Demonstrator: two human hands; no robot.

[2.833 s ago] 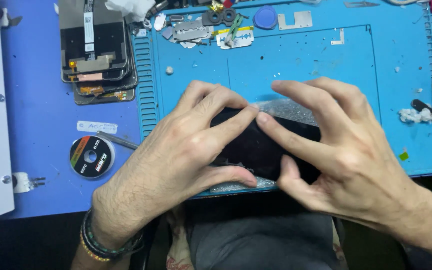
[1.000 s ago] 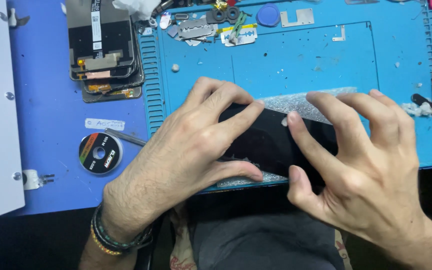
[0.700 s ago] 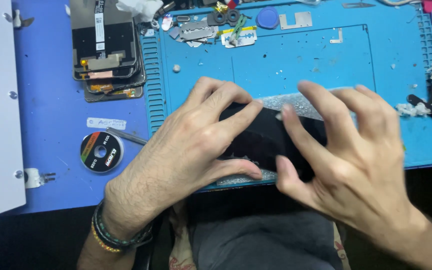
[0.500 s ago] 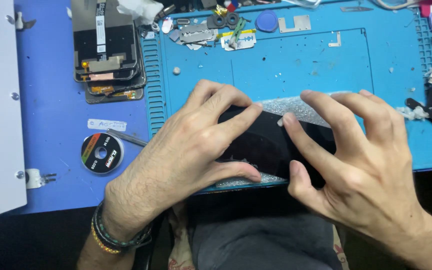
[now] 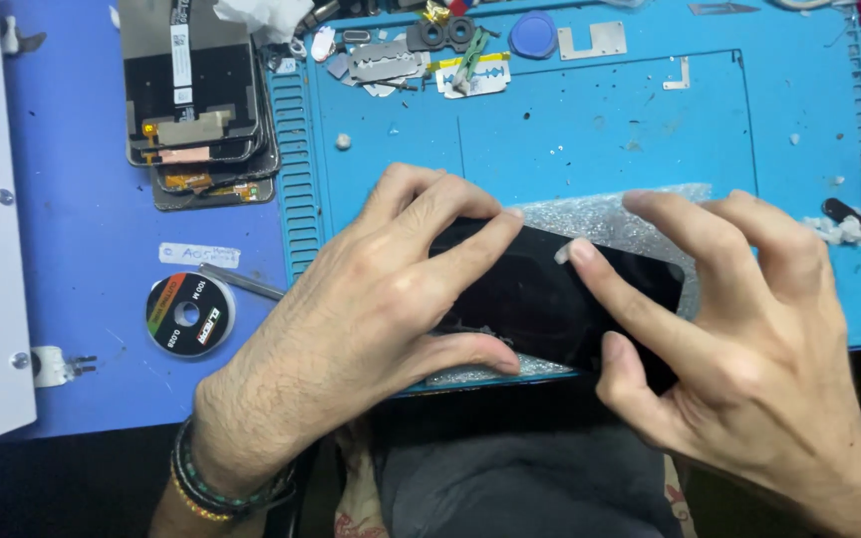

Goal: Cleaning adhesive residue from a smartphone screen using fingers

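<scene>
The black phone screen (image 5: 550, 299) lay on a sheet of bubble wrap (image 5: 620, 214) at the near edge of the blue work mat (image 5: 590, 130), its left end hidden under the left hand (image 5: 371, 319) and its right end behind the right hand (image 5: 739, 349); whether it was a bare panel or a whole phone was hard to make out. Compared with half a second before, the right forefinger had slid a little left along the glass, while the left hand stayed put. The left fingers (image 5: 470, 214) were spread flat, pressing the panel down, thumb against its near edge. The right fingers (image 5: 600, 274) were splayed, forefinger tip on the glass, thumb at the near edge. A stack of screen assemblies (image 5: 196, 100) and a tape roll (image 5: 189, 315) sat off to the left.
</scene>
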